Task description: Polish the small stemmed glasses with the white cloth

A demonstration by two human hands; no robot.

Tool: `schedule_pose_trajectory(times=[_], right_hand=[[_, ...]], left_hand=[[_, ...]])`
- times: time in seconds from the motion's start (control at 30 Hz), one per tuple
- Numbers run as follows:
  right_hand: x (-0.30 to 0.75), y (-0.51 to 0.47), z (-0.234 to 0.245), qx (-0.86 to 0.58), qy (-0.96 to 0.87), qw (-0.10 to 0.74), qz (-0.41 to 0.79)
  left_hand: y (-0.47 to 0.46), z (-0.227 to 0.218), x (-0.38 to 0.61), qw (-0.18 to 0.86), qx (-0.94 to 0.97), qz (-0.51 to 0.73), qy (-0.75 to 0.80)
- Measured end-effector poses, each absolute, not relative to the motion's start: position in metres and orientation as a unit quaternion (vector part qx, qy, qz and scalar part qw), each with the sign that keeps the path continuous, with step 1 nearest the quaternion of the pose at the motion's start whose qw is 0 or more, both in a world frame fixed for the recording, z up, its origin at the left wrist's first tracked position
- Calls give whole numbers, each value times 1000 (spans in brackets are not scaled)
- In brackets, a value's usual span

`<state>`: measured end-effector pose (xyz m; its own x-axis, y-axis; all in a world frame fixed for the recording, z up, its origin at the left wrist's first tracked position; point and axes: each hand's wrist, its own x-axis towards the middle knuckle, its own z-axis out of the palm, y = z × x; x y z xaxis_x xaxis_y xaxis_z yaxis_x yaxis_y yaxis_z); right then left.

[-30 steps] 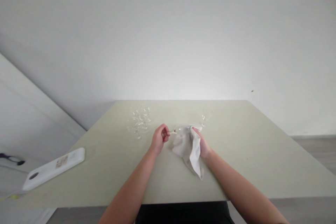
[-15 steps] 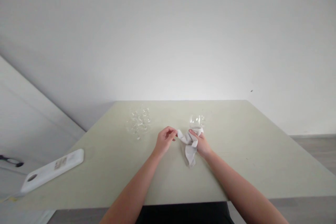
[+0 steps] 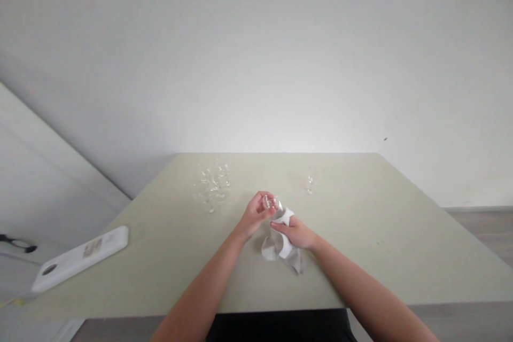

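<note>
My left hand (image 3: 255,215) is closed around a clear wine glass (image 3: 271,203) held just above the middle of the pale green table (image 3: 360,246). My right hand (image 3: 294,232) grips a white cloth (image 3: 280,246) bunched against the lower part of the glass. The cloth hangs down onto the table below both hands. Much of the glass is hidden by my fingers and the cloth.
A cluster of several clear glasses (image 3: 211,186) stands at the back left of the table. One more clear glass (image 3: 311,181) stands at the back, right of my hands. A white flat board (image 3: 78,257) lies at the left edge. A white wall rises behind.
The glass moved from my right side toward the middle and now sits in my left hand. My right hand with the cloth dropped lower and closer to me.
</note>
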<state>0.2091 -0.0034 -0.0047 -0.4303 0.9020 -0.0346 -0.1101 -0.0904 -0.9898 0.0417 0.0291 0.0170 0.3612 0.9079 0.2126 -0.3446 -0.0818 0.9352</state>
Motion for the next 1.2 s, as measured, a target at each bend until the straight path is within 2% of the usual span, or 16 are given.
schedule_pose_trajectory(times=[0.1, 0.17, 0.3, 0.47, 0.63, 0.83, 0.97, 1.03, 1.2], right_hand=[[207, -6, -10, -344, -463, 359, 734], [205, -5, -12, -342, -435, 355, 754], [201, -1, -12, -367, -493, 439, 655], [203, -3, -12, -369, -427, 380, 733], [200, -1, -10, -378, -487, 460, 639], [208, -4, -9, -359, -419, 333, 765], [202, -2, -10, -372, -487, 420, 669], [198, 0, -11, -370, -515, 435, 639], [196, 0, -11, -358, -435, 443, 698]], left_hand=[[28, 15, 39, 695, 518, 458, 197], [29, 14, 39, 707, 516, 446, 188], [32, 12, 39, 645, 539, 471, 268], [30, 12, 38, 702, 528, 432, 205], [32, 10, 38, 643, 539, 476, 263], [31, 12, 36, 707, 521, 435, 198], [31, 13, 40, 655, 534, 467, 260], [32, 13, 41, 637, 539, 471, 287], [35, 18, 36, 633, 501, 524, 269]])
